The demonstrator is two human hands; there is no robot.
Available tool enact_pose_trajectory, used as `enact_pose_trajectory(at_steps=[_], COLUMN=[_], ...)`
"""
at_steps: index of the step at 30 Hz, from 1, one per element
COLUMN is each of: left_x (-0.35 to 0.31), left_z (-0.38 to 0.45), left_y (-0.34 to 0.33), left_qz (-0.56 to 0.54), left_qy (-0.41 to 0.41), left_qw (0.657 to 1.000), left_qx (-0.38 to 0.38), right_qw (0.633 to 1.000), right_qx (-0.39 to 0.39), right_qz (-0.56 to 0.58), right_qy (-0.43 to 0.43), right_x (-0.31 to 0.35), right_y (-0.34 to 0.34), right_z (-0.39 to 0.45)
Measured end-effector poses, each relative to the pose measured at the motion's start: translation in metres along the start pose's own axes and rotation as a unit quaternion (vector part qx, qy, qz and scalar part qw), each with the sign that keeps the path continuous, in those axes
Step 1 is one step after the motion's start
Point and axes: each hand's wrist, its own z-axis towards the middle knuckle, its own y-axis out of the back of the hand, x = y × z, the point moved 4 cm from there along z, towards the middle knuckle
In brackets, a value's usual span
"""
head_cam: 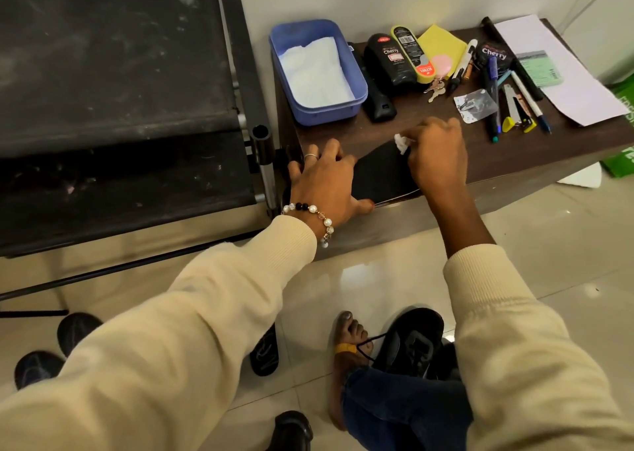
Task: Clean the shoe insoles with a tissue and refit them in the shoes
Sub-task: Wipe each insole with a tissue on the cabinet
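Observation:
A black insole (380, 172) lies flat on the front edge of the brown table (514, 148). My left hand (326, 179) presses its heel end down with spread fingers. My right hand (437, 152) grips a crumpled white tissue (400, 143) and holds it against the insole's toe end. On the floor below, a black laced shoe (415, 341) sits beside my sandalled foot (350, 344). Another black shoe (265, 354) lies left of the foot, partly hidden by my left sleeve.
A blue tub (356, 83) holding white tissues stands at the table's back left. Polish bottles (389, 61), pens, keys, a yellow cloth and papers crowd the back and right. A black rack (120, 107) stands left. More dark footwear (37, 368) lies on the tiled floor.

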Motion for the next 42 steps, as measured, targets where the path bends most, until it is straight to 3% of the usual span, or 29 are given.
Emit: enact_pose_trajectory(at_steps=[4,14,20,29,37,42], left_x=[0.0,0.0,0.001,0.0,0.001,0.0], left_z=[0.0,-0.001,-0.001,-0.001,0.0,-0.001], left_y=[0.0,0.0,0.0,-0.001,0.0,0.001], left_qz=[0.008,0.005,0.006,0.005,0.009,0.011], left_qy=[0.0,0.002,0.0,0.0,-0.002,-0.002], left_qw=[1.0,1.0,1.0,1.0,1.0,1.0], left_qx=[0.0,-0.007,-0.005,-0.008,-0.006,-0.009], right_qw=[0.997,0.998,0.997,0.998,0.997,0.999], right_qx=[-0.024,0.028,-0.009,0.022,-0.022,0.031], right_qz=[-0.007,-0.003,-0.023,-0.019,-0.018,0.008], right_qy=[-0.068,0.058,-0.068,0.055,-0.072,-0.011], right_x=[-0.029,-0.008,-0.038,0.002,-0.039,-0.028], right_y=[0.014,0.004,0.007,0.0,0.015,0.012], right_z=[-0.002,0.003,0.002,0.0,-0.006,-0.008])
